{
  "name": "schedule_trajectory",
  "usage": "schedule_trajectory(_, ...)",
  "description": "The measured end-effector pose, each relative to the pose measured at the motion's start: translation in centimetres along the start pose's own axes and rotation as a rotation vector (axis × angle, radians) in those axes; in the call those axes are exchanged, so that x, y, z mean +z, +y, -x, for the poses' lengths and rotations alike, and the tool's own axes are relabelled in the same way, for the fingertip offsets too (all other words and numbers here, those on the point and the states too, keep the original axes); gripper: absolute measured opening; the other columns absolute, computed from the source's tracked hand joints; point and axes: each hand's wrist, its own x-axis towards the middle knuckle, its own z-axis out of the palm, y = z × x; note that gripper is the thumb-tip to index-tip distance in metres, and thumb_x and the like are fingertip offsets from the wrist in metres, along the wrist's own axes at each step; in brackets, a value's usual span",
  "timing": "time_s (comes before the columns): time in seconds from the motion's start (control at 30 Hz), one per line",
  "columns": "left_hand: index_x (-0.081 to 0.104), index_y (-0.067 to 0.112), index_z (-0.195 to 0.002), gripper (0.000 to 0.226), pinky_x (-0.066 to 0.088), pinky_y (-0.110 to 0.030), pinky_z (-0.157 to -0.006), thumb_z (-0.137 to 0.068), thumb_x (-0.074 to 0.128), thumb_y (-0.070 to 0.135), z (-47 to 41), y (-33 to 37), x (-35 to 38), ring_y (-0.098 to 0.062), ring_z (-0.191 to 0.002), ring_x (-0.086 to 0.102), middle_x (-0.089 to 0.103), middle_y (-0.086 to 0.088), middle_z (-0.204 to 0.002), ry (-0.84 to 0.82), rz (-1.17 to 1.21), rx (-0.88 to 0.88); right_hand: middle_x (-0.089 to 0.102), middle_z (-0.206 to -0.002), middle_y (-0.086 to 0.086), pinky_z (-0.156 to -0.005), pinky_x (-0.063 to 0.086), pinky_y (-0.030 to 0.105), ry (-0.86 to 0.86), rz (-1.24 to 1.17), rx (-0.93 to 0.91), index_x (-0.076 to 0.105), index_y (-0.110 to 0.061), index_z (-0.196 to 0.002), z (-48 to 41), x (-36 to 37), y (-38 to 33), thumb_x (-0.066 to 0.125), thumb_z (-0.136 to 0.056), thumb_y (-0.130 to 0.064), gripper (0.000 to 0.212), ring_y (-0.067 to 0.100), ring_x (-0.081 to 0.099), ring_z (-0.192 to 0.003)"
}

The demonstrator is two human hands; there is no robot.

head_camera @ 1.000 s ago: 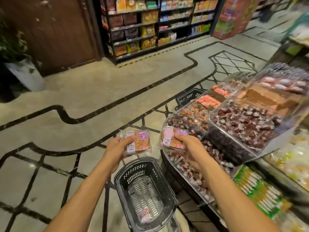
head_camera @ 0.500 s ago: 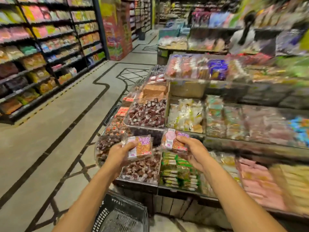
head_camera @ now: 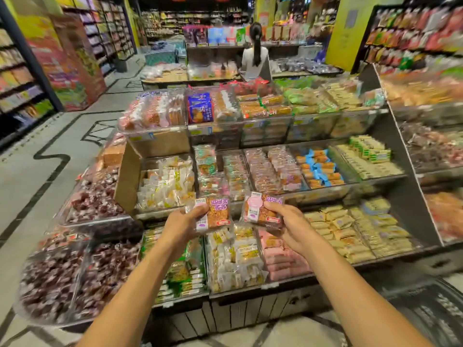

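Observation:
My left hand point(head_camera: 184, 225) grips a clear snack packet point(head_camera: 217, 213) with an orange-brown cake, a purple label and a red tag. My right hand point(head_camera: 292, 226) grips a second matching snack packet point(head_camera: 258, 211) with a pink round sticker. Both packets are held side by side, a little apart, in front of me above the tiered snack display point(head_camera: 250, 171). Fingers and thumbs hide the lower edges of each packet.
The display holds clear bins of wrapped snacks and candies point(head_camera: 75, 271). A black shopping basket point(head_camera: 431, 306) sits on the floor at lower right. A person point(head_camera: 255, 58) stands behind the display, facing away. Shelving point(head_camera: 22, 78) lines the aisle at left and right.
The view has swung right and up from the floor and basket to face the display. Both hands keep their packets and hold them at about the same spacing.

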Motion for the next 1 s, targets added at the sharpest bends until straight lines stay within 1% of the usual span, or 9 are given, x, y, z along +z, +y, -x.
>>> schedule_trajectory(0.17, 0.067, -0.002, -0.119, 0.04, 0.06, -0.039, -0.077, -0.093, 0.077, 0.027, -2.7, -0.3, 7.3, -0.031, -0.096, 0.078, 0.08, -0.014, -0.104, -0.065, -0.081, -0.009, 0.076, -0.115, 0.021, -0.06, 0.053, 0.03, 0.083, -0.022, -0.002, 0.072, -0.002, -0.123, -0.8, -7.1, -1.8, 0.075, -0.094, -0.026, 0.037, 0.024, 0.073, -0.084)
schedule_trajectory(0.27, 0.072, -0.002, -0.11, 0.038, 0.061, -0.05, -0.092, -0.09, 0.082, 0.029, -4.9, 0.0, 11.0, -0.039, -0.104, 0.075, 0.078, -0.02, -0.106, -0.083, -0.125, -0.021, 0.078, -0.111, 0.018, -0.058, 0.055, 0.03, 0.14, -0.047, -0.008, 0.072, -0.004, -0.122, -1.9, -10.2, -3.0, 0.076, -0.094, -0.027, 0.036, 0.026, 0.073, -0.089)
schedule_trajectory(0.43, 0.073, 0.004, -0.107, 0.031, 0.054, -0.036, -0.072, -0.093, 0.078, 0.031, -10.2, 0.8, 16.0, -0.027, -0.081, 0.075, 0.081, -0.009, -0.096, -0.151, -0.252, 0.029, 0.078, -0.111, 0.016, -0.078, 0.054, 0.038, 0.225, -0.08, -0.02, 0.071, -0.006, -0.122, -5.3, -14.5, -5.5, 0.076, -0.093, -0.026, 0.036, 0.028, 0.074, -0.096)
schedule_trajectory(0.53, 0.07, 0.012, -0.097, 0.023, 0.059, -0.031, -0.073, -0.091, 0.08, 0.031, -14.6, 1.2, 18.7, -0.011, -0.068, 0.071, 0.079, 0.002, -0.08, -0.144, -0.33, 0.09, 0.078, -0.112, 0.018, -0.07, 0.056, 0.035, 0.259, -0.108, -0.025, 0.07, -0.003, -0.123, -7.7, -16.7, -6.9, 0.076, -0.093, -0.025, 0.038, 0.026, 0.074, -0.09)
schedule_trajectory(0.63, 0.069, 0.012, -0.09, 0.023, 0.05, -0.019, -0.049, -0.09, 0.082, 0.031, -19.1, 1.9, 21.8, -0.002, -0.051, 0.062, 0.072, 0.007, -0.063, -0.159, -0.454, 0.149, 0.077, -0.114, 0.017, -0.069, 0.058, 0.032, 0.298, -0.141, -0.018, 0.069, -0.002, -0.126, -10.2, -18.6, -8.1, 0.076, -0.094, -0.025, 0.04, 0.025, 0.074, -0.094)
schedule_trajectory(0.7, 0.072, 0.01, -0.099, 0.031, 0.051, -0.025, -0.052, -0.086, 0.086, 0.035, -21.7, 2.3, 24.0, -0.009, -0.057, 0.065, 0.077, 0.001, -0.076, -0.178, -0.554, 0.162, 0.076, -0.117, 0.02, -0.061, 0.058, 0.029, 0.314, -0.163, -0.023, 0.067, 0.0, -0.128, -11.8, -19.8, -8.6, 0.075, -0.095, -0.025, 0.042, 0.029, 0.072, -0.097)
schedule_trajectory(0.83, 0.067, 0.009, -0.112, 0.052, 0.062, -0.042, -0.079, -0.08, 0.088, 0.044, -25.9, 2.5, 27.4, -0.023, -0.082, 0.076, 0.078, -0.005, -0.093, -0.233, -0.715, 0.204, 0.074, -0.12, 0.022, -0.057, 0.057, 0.027, 0.334, -0.198, 0.005, 0.068, -0.001, -0.129, -14.6, -22.1, -9.0, 0.074, -0.095, -0.024, 0.041, 0.031, 0.07, -0.098)
schedule_trajectory(0.93, 0.063, 0.011, -0.102, 0.03, 0.05, -0.026, -0.061, -0.09, 0.079, 0.033, -27.8, 2.4, 29.7, -0.012, -0.071, 0.065, 0.069, 0.004, -0.081, -0.246, -0.988, 0.34, 0.076, -0.116, 0.019, -0.056, 0.055, 0.03, 0.336, -0.18, 0.026, 0.068, -0.003, -0.13, -16.6, -23.9, -8.9, 0.078, -0.092, -0.026, 0.046, 0.033, 0.07, -0.101)
schedule_trajectory(1.0, 0.056, 0.015, -0.107, 0.028, 0.049, -0.032, -0.059, -0.095, 0.073, 0.035, -29.1, 2.0, 31.3, -0.016, -0.071, 0.063, 0.065, 0.003, -0.08, -0.268, -1.146, 0.413, 0.077, -0.114, 0.018, -0.063, 0.057, 0.033, 0.345, -0.191, 0.033, 0.068, -0.003, -0.128, -17.8, -25.1, -9.3, 0.078, -0.092, -0.024, 0.043, 0.031, 0.071, -0.101)
